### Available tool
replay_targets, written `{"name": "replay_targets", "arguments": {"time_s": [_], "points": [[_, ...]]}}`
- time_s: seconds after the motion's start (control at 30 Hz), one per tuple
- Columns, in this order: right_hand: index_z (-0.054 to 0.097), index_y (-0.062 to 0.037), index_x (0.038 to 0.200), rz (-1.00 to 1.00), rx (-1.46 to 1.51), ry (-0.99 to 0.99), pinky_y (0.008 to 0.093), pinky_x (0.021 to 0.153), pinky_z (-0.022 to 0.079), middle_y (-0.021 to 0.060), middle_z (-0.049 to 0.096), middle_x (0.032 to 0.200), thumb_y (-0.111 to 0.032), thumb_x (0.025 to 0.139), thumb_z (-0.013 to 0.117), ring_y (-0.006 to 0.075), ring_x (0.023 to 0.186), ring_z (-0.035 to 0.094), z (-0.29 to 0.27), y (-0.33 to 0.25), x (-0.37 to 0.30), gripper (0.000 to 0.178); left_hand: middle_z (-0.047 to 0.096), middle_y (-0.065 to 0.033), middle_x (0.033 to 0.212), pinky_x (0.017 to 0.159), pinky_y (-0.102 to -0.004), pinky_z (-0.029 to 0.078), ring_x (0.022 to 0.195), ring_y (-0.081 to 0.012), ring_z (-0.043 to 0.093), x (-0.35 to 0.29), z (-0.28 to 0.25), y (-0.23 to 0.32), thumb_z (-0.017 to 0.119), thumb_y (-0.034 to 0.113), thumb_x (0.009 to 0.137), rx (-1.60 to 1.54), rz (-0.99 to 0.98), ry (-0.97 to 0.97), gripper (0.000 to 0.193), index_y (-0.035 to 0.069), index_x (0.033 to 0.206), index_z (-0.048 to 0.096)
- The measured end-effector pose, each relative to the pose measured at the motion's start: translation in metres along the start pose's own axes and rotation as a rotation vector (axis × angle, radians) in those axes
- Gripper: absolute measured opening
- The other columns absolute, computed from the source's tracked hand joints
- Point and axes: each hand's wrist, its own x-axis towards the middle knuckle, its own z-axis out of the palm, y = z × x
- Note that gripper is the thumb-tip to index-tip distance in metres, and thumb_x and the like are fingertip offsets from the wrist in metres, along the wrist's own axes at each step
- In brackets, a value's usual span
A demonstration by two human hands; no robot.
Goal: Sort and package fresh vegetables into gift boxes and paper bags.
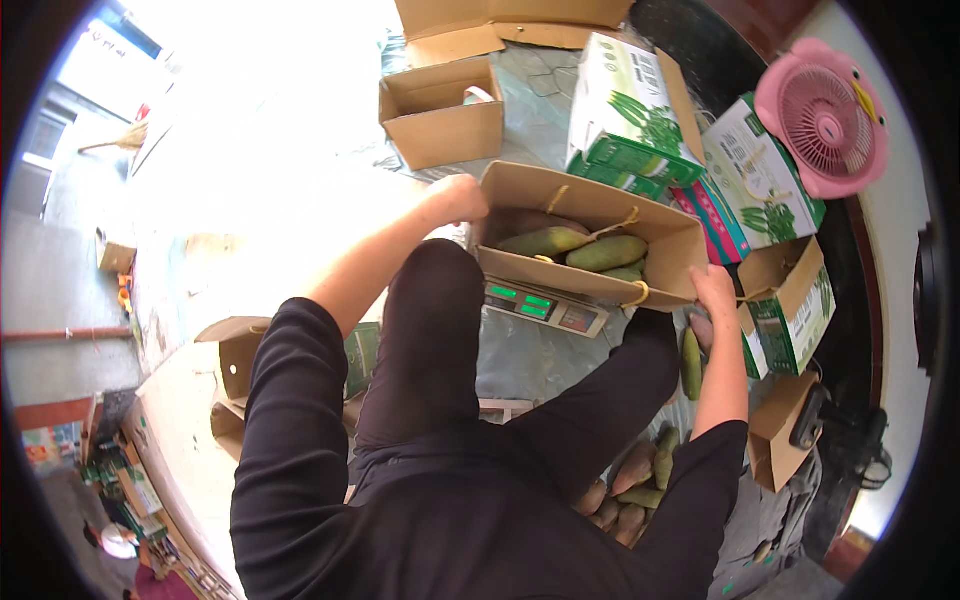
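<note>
Between my two hands is an open cardboard box [665,226] with yellow rope handles. Several thick green vegetables [606,253], which look like radishes, lie inside it. My left hand [459,199] is closed at the box's left end, its fingertips partly hidden. At the right end, my right hand [713,290] grips the near corner of the rim. Directly below the box's near side shows a scale [545,307] with lit green displays; the box hides the rest of it, so I cannot tell whether the two touch.
Green-and-white printed cartons [636,112] stand beyond the box. A pink fan [822,118] is at the far right. An open brown carton [442,132] sits at the far left of my box. More loose vegetables [640,475] lie by my right leg.
</note>
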Motion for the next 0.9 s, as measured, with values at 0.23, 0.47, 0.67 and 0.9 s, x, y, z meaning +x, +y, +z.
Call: {"name": "replay_targets", "arguments": {"time_s": [0.23,0.47,0.67,0.9], "points": [[0.065,-0.0012,0.087,-0.09,-0.073,0.06,0.0465,0.075,0.044,0.0239,0.063,0.088,-0.032,0.075,0.055,0.0402,0.089,0.059,-0.005,-0.016,0.005,0.035,0.068,-0.0176,0.081,0.077,-0.0381,0.051,0.083,-0.0292,0.067,-0.025,-0.016,-0.005,0.053,0.016,0.072,-0.061,-0.074,0.129,0.024,0.0,0.079,0.07],[0.058,0.0055,0.071,-0.369,0.021,0.123,0.0461,0.061,0.041,0.0278,0.054,0.07,-0.031,0.074,0.056,0.041,0.068,0.056,-0.013,-0.097,0.014,0.036,0.068,-0.0136,0.076,0.067,-0.0374,0.054,0.073,-0.0272,0.068,0.011,-0.013,-0.134,0.056,0.015,0.074,0.15,0.151,0.197,0.02,0.001,0.075,0.07],[0.059,0.0052,0.071,-0.435,0.056,0.093,0.0451,0.06,0.042,0.0271,0.056,0.07,-0.033,0.074,0.059,0.0412,0.066,0.056,-0.027,-0.193,-0.007,0.038,0.065,-0.012,0.078,0.067,-0.0318,0.048,0.073,-0.0184,0.061,-0.053,-0.048,-0.169,0.065,0.019,0.072,-0.59,-0.138,0.397,0.033,-0.01,0.089,0.062],[0.066,-0.0014,0.076,-0.631,-0.072,0.009,0.0451,0.068,0.048,0.0219,0.063,0.078,-0.035,0.075,0.056,0.0384,0.076,0.062,0.04,-0.332,-0.038,0.035,0.067,-0.0114,0.083,0.075,-0.0299,0.047,0.078,-0.0169,0.061,-0.121,-0.046,-0.346,0.059,0.022,0.076,-0.519,-0.32,0.581,0.035,-0.008,0.091,0.066]]}}
